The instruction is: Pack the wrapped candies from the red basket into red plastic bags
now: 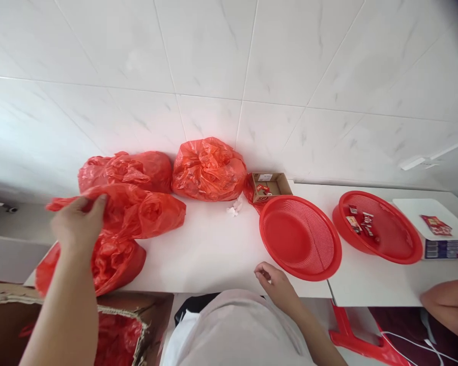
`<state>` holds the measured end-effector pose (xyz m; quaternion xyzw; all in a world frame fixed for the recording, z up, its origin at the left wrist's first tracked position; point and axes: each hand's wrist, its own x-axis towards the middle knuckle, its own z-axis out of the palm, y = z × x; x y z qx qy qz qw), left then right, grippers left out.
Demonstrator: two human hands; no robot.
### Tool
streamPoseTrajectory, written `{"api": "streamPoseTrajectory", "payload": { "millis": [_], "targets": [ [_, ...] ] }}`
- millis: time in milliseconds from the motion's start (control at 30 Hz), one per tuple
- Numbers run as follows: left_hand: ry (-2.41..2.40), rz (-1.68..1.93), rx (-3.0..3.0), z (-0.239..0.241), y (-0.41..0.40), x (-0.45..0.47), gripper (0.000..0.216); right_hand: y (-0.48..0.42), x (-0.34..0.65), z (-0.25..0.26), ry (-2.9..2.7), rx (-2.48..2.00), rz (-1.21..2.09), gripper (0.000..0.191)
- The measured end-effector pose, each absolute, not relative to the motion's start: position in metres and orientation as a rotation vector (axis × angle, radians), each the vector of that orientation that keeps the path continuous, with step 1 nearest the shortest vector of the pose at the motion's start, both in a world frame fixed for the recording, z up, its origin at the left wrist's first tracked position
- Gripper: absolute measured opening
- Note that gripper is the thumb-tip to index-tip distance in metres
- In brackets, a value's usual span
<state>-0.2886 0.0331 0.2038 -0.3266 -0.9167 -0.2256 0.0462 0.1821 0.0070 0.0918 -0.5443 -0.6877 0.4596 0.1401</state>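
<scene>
My left hand [78, 223] pinches the top edge of a red plastic bag [145, 211] that lies on the white table [209, 254] at the left. Below it, another red bag [110, 264] sags over the table's front edge. My right hand [275, 284] rests at the front edge of the table with its fingers curled and nothing visible in them, just in front of an empty red mesh basket [299, 236].
Two more filled red bags [208, 170] [127, 170] sit against the tiled wall. A small cardboard box [269, 187] holds packets. A second red basket [379, 226] holds small packets. A white scale [435, 223] carries one packet. A cardboard carton [80, 325] stands below left. Another person's arm [448, 305] shows at right.
</scene>
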Motion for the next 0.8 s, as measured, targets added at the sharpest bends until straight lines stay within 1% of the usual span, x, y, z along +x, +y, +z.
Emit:
{"api": "streamPoseTrajectory", "payload": {
  "millis": [67, 133, 167, 233, 333, 400, 467, 667, 733, 800],
  "targets": [
    [-2.931, -0.492, -1.158, 0.205, 0.028, -0.279, 0.044, 0.012, 0.174, 0.095, -2.014, -1.527, 1.348, 0.019],
    [-2.979, -0.493, -1.215, 0.208, 0.019, -0.272, 0.052, 0.015, 0.169, 0.099, -2.034, -1.481, 1.362, 0.019],
    [-2.963, -0.581, -1.181, 0.210, 0.013, -0.269, 0.053, 0.016, 0.167, 0.100, -2.041, -1.462, 1.365, 0.019],
    [-2.833, -0.884, -1.017, 0.218, 0.001, -0.264, 0.046, 0.018, 0.164, 0.102, -2.045, -1.445, 1.362, 0.019],
    [-2.435, -1.424, -0.828, 0.223, -0.010, -0.254, 0.037, 0.018, 0.160, 0.105, -2.037, -1.434, 1.366, 0.019],
    [-2.222, -1.645, -0.858, 0.221, -0.009, -0.245, 0.036, 0.018, 0.156, 0.108, -2.027, -1.417, 1.378, 0.018],
    [-2.164, -1.739, -0.937, 0.214, -0.002, -0.235, 0.033, 0.017, 0.152, 0.111, -2.019, -1.387, 1.396, 0.018],
    [-2.150, -1.864, -1.001, 0.204, 0.011, -0.207, 0.029, 0.022, 0.128, 0.127, -2.034, -1.223, 1.449, 0.014],
    [-2.194, -1.902, -1.038, 0.203, 0.011, -0.200, 0.029, 0.026, 0.112, 0.140, -2.018, -1.132, 1.384, 0.013],
    [-2.261, -1.920, -1.059, 0.199, 0.011, -0.191, 0.030, 0.031, 0.090, 0.158, -1.993, -0.962, 1.231, 0.013]
  ]
}}
